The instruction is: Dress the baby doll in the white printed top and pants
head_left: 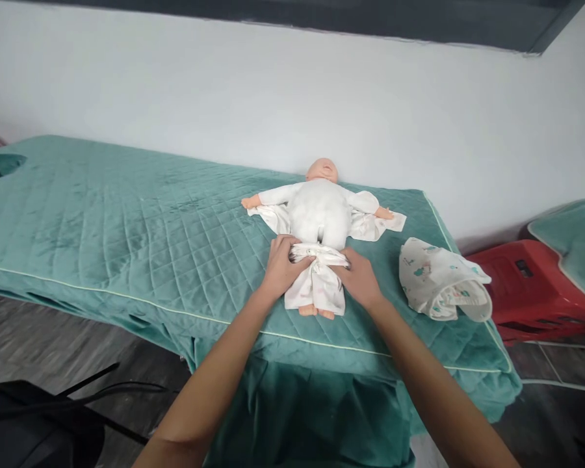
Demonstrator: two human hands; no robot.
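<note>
A baby doll (318, 205) with a white cloth body lies on its back, head toward the wall and arms spread. Under its arms and back is an opened white garment (370, 225). White baby pants (305, 292) cover its legs, with the feet showing at the cuffs and the waistband bunched at the thighs. My left hand (283, 263) is closed on the left side of that waistband. On the right side, my right hand (359, 273) grips the same waistband, thumb in front. Some fingers of both hands are hidden by the cloth.
The doll lies on a bed with a green quilted cover (141, 227), against a white wall (224, 91). A folded white printed cloth (433, 276) rests near the right end. Beyond that end stands a red plastic stool (541, 286). A black object (39, 422) is at lower left.
</note>
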